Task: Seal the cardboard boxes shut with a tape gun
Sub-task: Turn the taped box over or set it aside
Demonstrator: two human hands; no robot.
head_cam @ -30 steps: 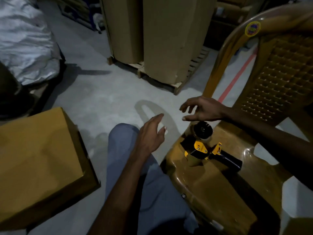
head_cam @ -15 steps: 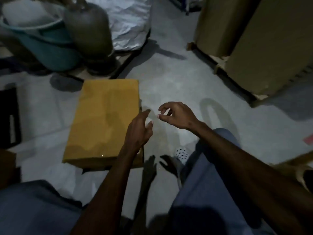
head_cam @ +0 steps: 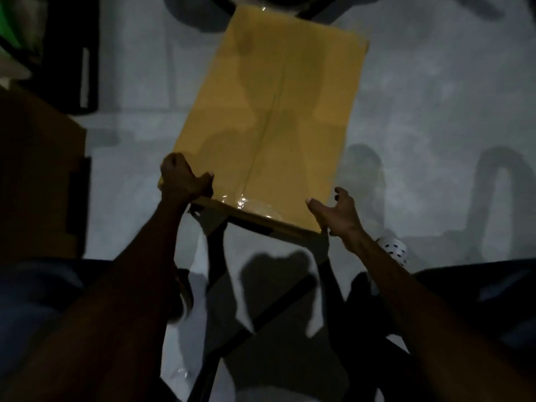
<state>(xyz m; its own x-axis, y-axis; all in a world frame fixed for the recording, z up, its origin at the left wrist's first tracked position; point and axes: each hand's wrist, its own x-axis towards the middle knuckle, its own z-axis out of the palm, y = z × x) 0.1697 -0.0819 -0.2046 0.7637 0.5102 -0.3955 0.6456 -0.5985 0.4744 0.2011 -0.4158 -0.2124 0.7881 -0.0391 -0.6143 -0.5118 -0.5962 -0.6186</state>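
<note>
— Where was the cardboard box (head_cam: pixel 272 117) at that moment?

— Between the two hands, its near edge raised off the grey floor (head_cam: pixel 435 111) and casting a dark shadow beneath it. A seam ran down the middle of the top face away from the grips, and shiny clear tape (head_cam: pixel 246 203) wrapped over the near edge, roughly midway between them. Half a second before, the box had lain flat on the floor with neither hand on it.

— What did each hand have hold of?

— The left hand (head_cam: pixel 182 181) gripped the near left corner, fingers curled round the side, thumb lying on top. The right hand (head_cam: pixel 333 213) sat at the near right corner, thumb resting on the top face, fingers spread and only half curled beside the box; whether those fingers actually touched the side I cannot tell. Earlier, both hands had hovered in the air, relaxed, just in front of the box.

— And around them?

— Just behind the right wrist a white shoe with dark dots (head_cam: pixel 394 248) showed on the floor. Out beyond the left grip stood a dim brown box (head_cam: pixel 37 184), and farther past it a dark flat object (head_cam: pixel 72 53). The chair and tape gun seen a second earlier were out of view.
</note>
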